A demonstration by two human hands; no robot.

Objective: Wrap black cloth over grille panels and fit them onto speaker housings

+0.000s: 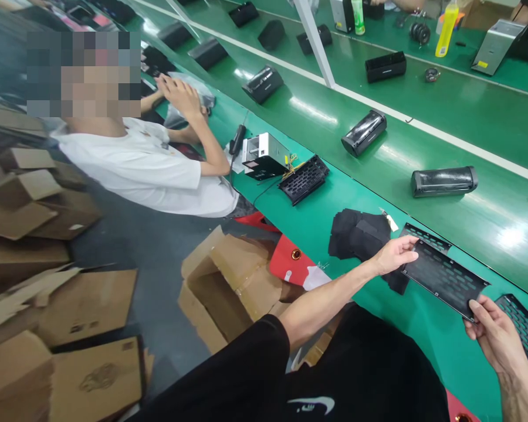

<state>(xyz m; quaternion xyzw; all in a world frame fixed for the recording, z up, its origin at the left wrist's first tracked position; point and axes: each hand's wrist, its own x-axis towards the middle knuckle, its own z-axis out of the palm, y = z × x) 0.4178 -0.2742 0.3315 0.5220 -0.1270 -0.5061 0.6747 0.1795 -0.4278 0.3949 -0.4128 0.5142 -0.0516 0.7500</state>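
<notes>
Between my two hands is a black slotted speaker grille panel, tilted above the green bench. My left hand pinches its left end, thumb on the near face. At the right lower corner my right hand grips it between thumb and fingers. A dark sheet seems to cover the slots from behind. Just beyond lies another slotted grille, partly hidden by the held one. A further grille rests beside my right hand. Left of my left hand sits a pile of black cloth pieces.
Black speaker housings stand on the green conveyor. Further left along the bench are a metal-cased device and stacked grilles. A co-worker in a white shirt sits at left. Open cardboard boxes stand on the floor.
</notes>
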